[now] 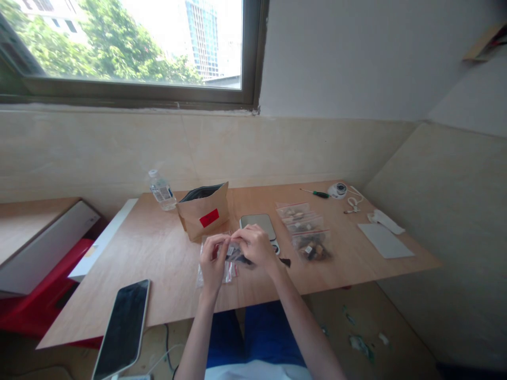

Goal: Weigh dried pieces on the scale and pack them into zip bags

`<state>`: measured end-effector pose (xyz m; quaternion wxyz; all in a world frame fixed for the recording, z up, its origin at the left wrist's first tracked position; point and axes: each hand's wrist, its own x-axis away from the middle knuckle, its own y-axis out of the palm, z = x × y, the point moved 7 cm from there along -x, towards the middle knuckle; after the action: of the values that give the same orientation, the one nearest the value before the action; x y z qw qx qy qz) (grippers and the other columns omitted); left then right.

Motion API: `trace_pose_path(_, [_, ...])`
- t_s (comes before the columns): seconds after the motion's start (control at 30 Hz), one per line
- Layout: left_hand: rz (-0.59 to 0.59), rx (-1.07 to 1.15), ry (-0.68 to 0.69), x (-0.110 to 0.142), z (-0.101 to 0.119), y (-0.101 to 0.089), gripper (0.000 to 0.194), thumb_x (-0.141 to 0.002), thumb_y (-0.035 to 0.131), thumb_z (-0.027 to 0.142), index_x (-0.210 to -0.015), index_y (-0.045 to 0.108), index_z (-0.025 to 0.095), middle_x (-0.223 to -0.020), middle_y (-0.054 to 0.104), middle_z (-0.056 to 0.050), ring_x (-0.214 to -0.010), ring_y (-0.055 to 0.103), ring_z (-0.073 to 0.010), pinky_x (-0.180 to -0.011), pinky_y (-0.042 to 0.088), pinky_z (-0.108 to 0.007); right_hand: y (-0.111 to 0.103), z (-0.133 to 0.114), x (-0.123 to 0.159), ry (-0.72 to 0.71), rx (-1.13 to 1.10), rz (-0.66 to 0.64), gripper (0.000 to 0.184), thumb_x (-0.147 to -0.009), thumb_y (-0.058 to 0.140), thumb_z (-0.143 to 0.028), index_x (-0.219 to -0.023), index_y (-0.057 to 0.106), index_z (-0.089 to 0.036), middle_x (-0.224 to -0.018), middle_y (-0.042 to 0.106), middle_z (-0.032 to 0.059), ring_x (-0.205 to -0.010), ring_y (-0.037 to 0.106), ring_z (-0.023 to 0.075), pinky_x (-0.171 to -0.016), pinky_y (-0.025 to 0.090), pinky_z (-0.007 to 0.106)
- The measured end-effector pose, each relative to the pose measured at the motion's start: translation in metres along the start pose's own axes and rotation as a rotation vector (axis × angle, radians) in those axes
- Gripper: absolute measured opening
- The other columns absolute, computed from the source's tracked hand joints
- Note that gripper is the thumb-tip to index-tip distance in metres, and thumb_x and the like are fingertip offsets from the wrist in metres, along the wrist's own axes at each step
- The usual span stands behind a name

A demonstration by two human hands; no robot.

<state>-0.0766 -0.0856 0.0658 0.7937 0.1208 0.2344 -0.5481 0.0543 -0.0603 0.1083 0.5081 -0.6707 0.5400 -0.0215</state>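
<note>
Both hands meet over the front middle of the table. My left hand (pixel 214 256) and my right hand (pixel 255 244) pinch the top edge of a small clear zip bag (pixel 234 254) that has a white label and dark contents. More clear bags with red strips (pixel 229 273) lie under my left hand. Just behind my right hand is a small kitchen scale (pixel 259 222), partly covered by it. A dark object (pixel 285 262) pokes out beside my right wrist; its kind is unclear. To the right, several filled zip bags (pixel 315 247) lie in an overlapping row.
An open brown paper pouch (pixel 204 214) with a red label stands behind my left hand, beside a plastic bottle (pixel 161 190). Far right are a screwdriver (pixel 317 193), a white dome camera (pixel 337 190) and a white sheet (pixel 384 240). A tablet (pixel 122 327) overhangs the front left edge.
</note>
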Motion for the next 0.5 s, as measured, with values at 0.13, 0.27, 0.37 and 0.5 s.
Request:
trace_pose_path(0.13, [0.049, 0.037, -0.028, 0.0, -0.002, -0.004, 0.012, -0.084, 0.058, 0.03, -0.086, 0.061, 0.019, -0.085, 0.063, -0.002, -0.08, 0.061, -0.0143, -0.072, 0.05, -0.026, 0.0, 0.014, 0.003, 0.053, -0.009, -0.003, 0.014, -0.088, 0.058, -0.028, -0.078, 0.066, -0.023, -0.075, 0.069, -0.0009, -0.073, 0.058, 0.0142, -0.074, 0.036, 0.025])
trace_pose_path(0.27, [-0.039, 0.057, -0.084, 0.0, -0.007, 0.005, 0.015, -0.084, 0.057, 0.032, -0.09, 0.061, 0.02, -0.088, 0.065, -0.003, -0.082, 0.063, -0.0149, -0.074, 0.05, -0.027, 0.002, 0.015, 0.005, 0.025, 0.08, -0.008, 0.017, -0.089, 0.055, -0.019, -0.076, 0.065, -0.021, -0.073, 0.069, -0.0006, -0.071, 0.059, 0.0137, -0.075, 0.035, 0.026])
trace_pose_path(0.37, [-0.085, 0.023, -0.085, 0.0, -0.009, 0.008, 0.016, -0.084, 0.058, 0.034, -0.09, 0.063, 0.02, -0.088, 0.066, -0.003, -0.082, 0.063, -0.0157, -0.075, 0.049, -0.027, 0.003, 0.01, 0.004, -0.02, 0.088, -0.039, 0.015, -0.09, 0.054, -0.025, -0.081, 0.065, -0.022, -0.076, 0.071, -0.0007, -0.072, 0.059, 0.0138, -0.075, 0.035, 0.026])
trace_pose_path(0.5, [-0.028, -0.072, -0.042, -0.002, -0.007, -0.001, 0.015, -0.083, 0.059, 0.034, -0.083, 0.064, 0.019, -0.081, 0.065, -0.002, -0.077, 0.061, -0.0154, -0.071, 0.048, -0.027, 0.0, 0.015, 0.005, 0.009, 0.061, -0.065, 0.015, -0.089, 0.056, -0.028, -0.08, 0.067, -0.022, -0.079, 0.072, -0.0007, -0.075, 0.06, 0.0137, -0.075, 0.036, 0.025])
